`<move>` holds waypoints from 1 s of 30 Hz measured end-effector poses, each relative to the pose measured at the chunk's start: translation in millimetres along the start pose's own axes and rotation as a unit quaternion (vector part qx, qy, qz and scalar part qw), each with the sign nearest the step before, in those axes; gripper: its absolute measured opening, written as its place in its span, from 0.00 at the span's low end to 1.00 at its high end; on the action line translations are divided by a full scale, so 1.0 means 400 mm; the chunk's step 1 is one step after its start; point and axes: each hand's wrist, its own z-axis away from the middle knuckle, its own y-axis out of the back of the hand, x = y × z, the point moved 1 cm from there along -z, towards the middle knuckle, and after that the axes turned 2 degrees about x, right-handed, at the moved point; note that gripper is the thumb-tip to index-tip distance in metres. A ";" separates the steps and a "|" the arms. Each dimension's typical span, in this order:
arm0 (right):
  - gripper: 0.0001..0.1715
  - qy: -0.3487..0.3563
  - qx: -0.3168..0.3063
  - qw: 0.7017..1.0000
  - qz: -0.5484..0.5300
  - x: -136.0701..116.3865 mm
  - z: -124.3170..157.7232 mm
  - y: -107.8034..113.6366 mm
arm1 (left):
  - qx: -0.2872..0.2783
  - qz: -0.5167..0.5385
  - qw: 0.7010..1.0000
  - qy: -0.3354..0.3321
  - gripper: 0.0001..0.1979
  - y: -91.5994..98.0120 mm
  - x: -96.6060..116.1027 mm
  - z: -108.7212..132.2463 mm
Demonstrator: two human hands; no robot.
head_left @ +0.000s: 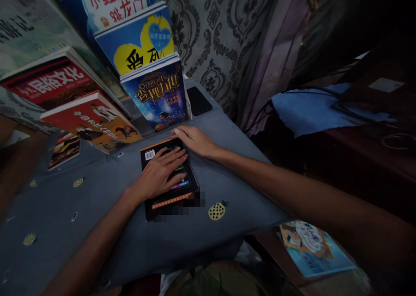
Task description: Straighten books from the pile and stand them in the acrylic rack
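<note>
A black book [172,196] lies flat on the cloth-covered table, with a barcode near its far left corner and an orange strip along its near end. My left hand [164,172] rests palm down across its cover, fingers stretched out and slightly apart. At the book's far right corner is my right hand [195,141], its fingers drawn together and curled at the edge; the fingertips are partly hidden. Just beyond that hand stands a blue book with gold lettering [159,99], the front one of an upright group.
Behind stand a yellow-and-blue book [139,42], a red book [58,83] and an orange-red book [97,122]. A dark phone [199,101] lies by the patterned wall covering [214,36]. The grey tablecloth [107,209] has pineapple prints. Below the table's right edge is a light-blue book [318,252].
</note>
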 end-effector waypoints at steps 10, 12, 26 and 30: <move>0.22 -0.005 -0.003 1.000 -0.002 -0.009 -0.001 0.002 | -0.015 0.041 0.998 -0.043 0.26 0.008 0.088 0.054; 0.21 -0.008 -0.003 1.000 -0.006 -0.010 -0.001 0.002 | -0.021 0.044 0.997 -0.055 0.27 0.010 0.104 0.065; 0.21 0.014 -0.005 1.000 0.013 -0.006 0.002 0.000 | -0.042 0.055 0.995 -0.077 0.28 0.011 0.165 0.123; 0.21 0.019 -0.006 1.000 0.018 0.000 0.000 -0.001 | -0.018 0.053 0.998 -0.043 0.26 0.020 0.097 0.141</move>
